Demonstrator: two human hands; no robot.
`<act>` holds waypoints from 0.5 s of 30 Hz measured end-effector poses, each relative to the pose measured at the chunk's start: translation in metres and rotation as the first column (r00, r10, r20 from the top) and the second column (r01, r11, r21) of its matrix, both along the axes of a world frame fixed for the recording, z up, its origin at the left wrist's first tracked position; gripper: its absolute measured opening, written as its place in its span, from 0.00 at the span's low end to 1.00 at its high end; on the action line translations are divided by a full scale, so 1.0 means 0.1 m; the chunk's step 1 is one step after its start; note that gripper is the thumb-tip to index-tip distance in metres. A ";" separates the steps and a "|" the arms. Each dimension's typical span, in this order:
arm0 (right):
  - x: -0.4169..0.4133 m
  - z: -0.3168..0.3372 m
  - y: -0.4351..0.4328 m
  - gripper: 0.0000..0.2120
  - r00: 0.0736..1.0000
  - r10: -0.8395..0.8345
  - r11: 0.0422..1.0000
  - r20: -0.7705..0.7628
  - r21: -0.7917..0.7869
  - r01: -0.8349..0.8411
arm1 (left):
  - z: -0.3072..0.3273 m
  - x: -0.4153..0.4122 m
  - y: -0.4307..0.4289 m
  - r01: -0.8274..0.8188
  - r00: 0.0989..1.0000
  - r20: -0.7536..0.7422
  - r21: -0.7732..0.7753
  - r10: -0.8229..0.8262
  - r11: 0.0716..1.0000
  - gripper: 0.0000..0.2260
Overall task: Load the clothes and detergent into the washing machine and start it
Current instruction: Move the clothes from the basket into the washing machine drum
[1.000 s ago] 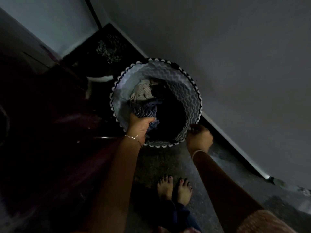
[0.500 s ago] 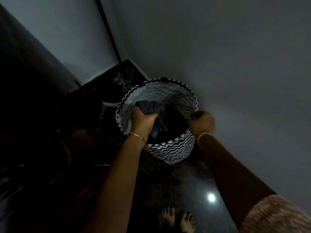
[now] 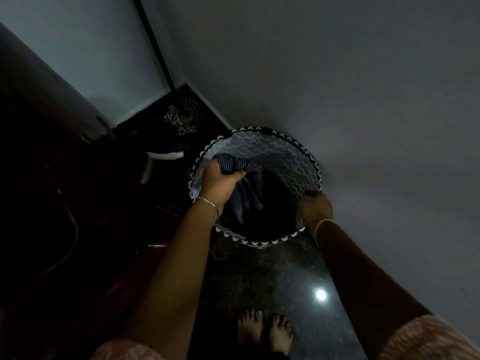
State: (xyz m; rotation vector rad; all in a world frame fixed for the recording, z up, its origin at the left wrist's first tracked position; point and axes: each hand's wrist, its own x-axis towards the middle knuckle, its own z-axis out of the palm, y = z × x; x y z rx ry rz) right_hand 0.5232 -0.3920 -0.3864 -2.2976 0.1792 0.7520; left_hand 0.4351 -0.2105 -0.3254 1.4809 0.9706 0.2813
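Navy stripes in a fist: left hand (image 3: pixel 218 183) grips the dark pinstriped cloth garment (image 3: pixel 241 167), dangling into the round black-and-white zigzag fabric basket (image 3: pixel 272 152). Right hand (image 3: pixel 315 207) clamps the basket's near rim. Gathering step, I'd say. Next: lift it clear, then find the washing machine, nowhere in sight.

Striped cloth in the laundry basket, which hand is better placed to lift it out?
Left. The left hand grips the striped cloth at the mouth of the basket, while the right hand holds the basket's rim, probably steadying it.
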 end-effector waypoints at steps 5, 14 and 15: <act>-0.09 0.04 -0.03 0.26 0.999 0.025 0.998 0.028 0.057 -0.027 | 0.04 0.04 0.01 -0.071 0.997 0.036 0.073 0.069 0.995 0.08; -0.18 0.25 0.04 0.46 0.982 0.190 0.976 -0.015 0.115 -0.187 | 0.49 0.04 -0.03 -0.165 0.966 0.212 0.061 0.149 0.984 0.11; -0.21 0.32 0.09 0.49 0.975 0.220 0.966 -0.003 0.138 -0.218 | 0.59 0.05 -0.04 -0.177 0.956 0.245 0.053 0.159 0.983 0.11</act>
